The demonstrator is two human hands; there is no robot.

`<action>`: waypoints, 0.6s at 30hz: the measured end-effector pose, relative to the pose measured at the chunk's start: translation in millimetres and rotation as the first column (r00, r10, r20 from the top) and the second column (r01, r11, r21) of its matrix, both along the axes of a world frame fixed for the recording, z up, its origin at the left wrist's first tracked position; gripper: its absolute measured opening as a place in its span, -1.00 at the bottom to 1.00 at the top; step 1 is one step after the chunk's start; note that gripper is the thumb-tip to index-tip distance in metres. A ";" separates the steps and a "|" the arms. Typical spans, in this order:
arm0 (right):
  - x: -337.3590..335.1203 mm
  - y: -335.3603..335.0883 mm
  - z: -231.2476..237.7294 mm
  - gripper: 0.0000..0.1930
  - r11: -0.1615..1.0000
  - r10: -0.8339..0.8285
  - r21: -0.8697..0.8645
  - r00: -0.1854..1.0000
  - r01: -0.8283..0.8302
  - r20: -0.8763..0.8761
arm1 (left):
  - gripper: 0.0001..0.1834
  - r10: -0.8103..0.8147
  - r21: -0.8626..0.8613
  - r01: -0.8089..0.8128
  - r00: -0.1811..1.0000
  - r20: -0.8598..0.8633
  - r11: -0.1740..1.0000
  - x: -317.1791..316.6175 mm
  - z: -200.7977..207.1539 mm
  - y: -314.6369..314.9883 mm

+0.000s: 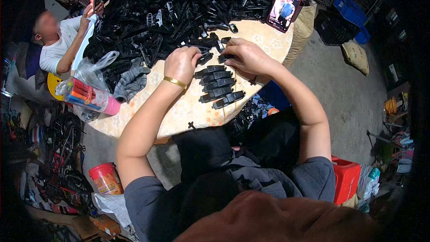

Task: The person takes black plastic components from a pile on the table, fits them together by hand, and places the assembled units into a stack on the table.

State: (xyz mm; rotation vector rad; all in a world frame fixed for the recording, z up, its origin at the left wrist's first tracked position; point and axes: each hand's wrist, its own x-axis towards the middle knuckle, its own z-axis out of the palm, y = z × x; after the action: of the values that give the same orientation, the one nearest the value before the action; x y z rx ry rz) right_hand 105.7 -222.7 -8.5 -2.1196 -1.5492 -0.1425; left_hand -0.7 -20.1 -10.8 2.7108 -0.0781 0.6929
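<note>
My left hand (180,65), with a gold band at its wrist, pinches a small black plastic part (204,58) between thumb and fingers. Across a narrow gap, my right hand (249,57) grips another black plastic part (223,58), which the fingers partly cover. Just below both hands, several long black plastic pieces (217,83) lie side by side in a slanting column on the flowered tablecloth (174,112). Beyond the hands, a large heap of black plastic parts (188,9) covers the far side of the round table.
A phone (284,8) with a lit screen leans at the heap's right. Grey gloves (131,83), a plastic bag (96,67) and a clear tub of coloured pens (92,96) sit at the left edge. Another person (65,40) sits there holding a phone. A red bucket (105,178) stands below.
</note>
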 end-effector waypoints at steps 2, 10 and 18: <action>-5.2 5.0 -4.3 -0.77 0.999 0.009 0.031 1.000 -0.008 -0.021 | -0.88 -0.024 -0.014 0.023 1.000 -0.019 1.000 2.0 -1.2 4.1; -4.0 -0.3 2.9 -0.78 0.999 -0.006 -0.050 0.998 0.003 -0.058 | -0.58 -0.121 0.089 0.131 0.986 -0.113 0.987 -2.7 13.2 13.6; -22.3 17.4 -12.5 -0.76 0.983 0.084 0.184 0.925 -0.015 -0.370 | -0.50 -0.377 0.230 0.440 0.886 -0.271 0.868 -10.6 23.5 27.2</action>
State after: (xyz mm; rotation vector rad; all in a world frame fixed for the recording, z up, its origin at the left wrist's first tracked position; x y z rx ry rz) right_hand 83.4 -205.3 -21.0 -1.8356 -1.3073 0.1346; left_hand -11.3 7.0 12.7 2.8747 -0.7358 0.2686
